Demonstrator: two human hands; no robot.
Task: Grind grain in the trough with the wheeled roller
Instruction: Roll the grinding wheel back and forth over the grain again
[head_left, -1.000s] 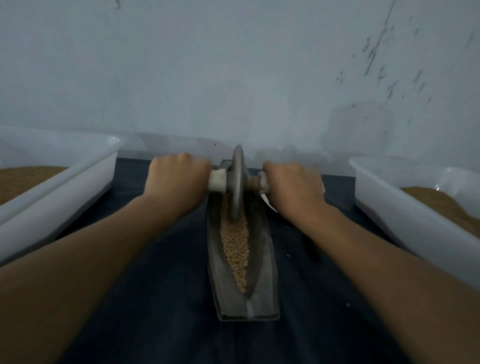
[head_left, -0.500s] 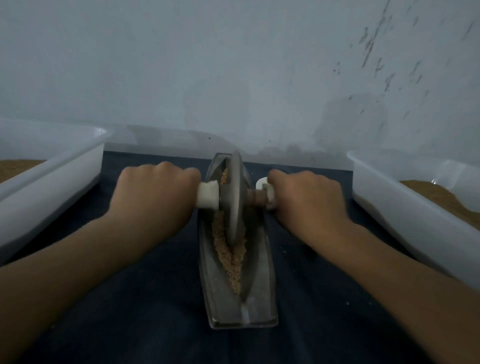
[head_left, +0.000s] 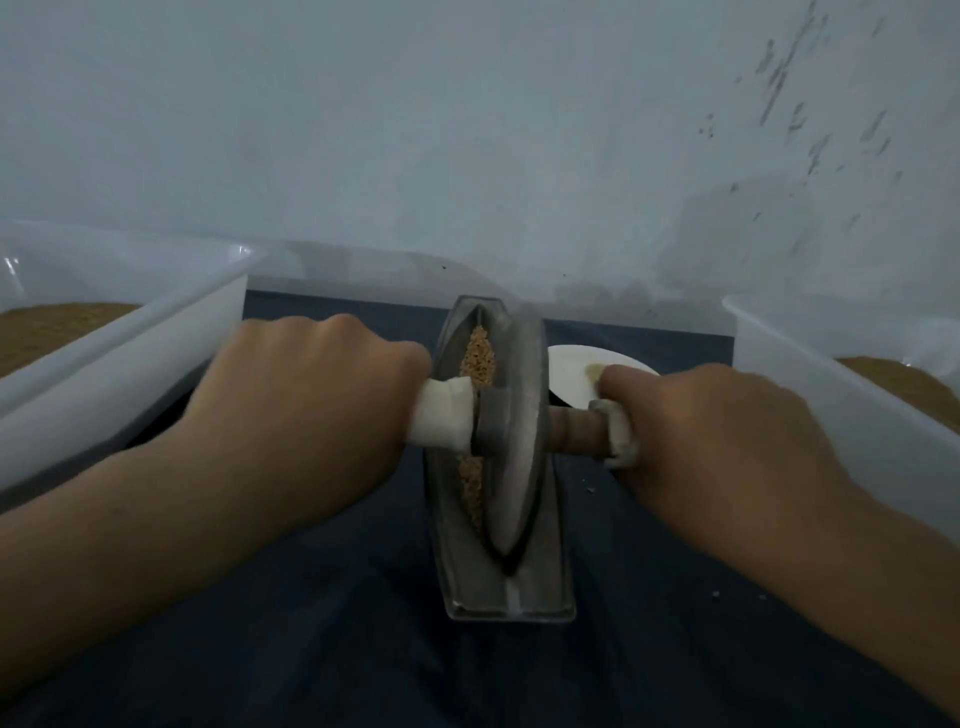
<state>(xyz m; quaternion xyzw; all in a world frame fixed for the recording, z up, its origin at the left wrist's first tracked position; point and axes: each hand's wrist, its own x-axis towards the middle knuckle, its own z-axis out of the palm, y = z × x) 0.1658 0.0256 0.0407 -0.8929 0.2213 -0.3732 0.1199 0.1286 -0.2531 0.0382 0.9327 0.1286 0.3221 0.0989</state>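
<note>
Your left hand (head_left: 311, 410) and right hand (head_left: 717, 431) each grip a handle of the wheeled roller (head_left: 514, 431), whose wheel stands in the trough (head_left: 550, 587) toward its near end, with grain (head_left: 478, 358) lying beyond it, so uneven pressure may tilt the wheel out and spill grain.

Dull grey metal trough (head_left: 550, 545) and roller (head_left: 517, 415); matt dark cloth (head_left: 311, 623); translucent plastic tubs (head_left: 119, 364).

Roller (head_left: 519, 415) in trough (head_left: 550, 571), grain (head_left: 480, 358) beneath it, left tub (head_left: 130, 364) and right tub (head_left: 810, 395) flanking, plate (head_left: 571, 379) behind right hand (head_left: 727, 441)
</note>
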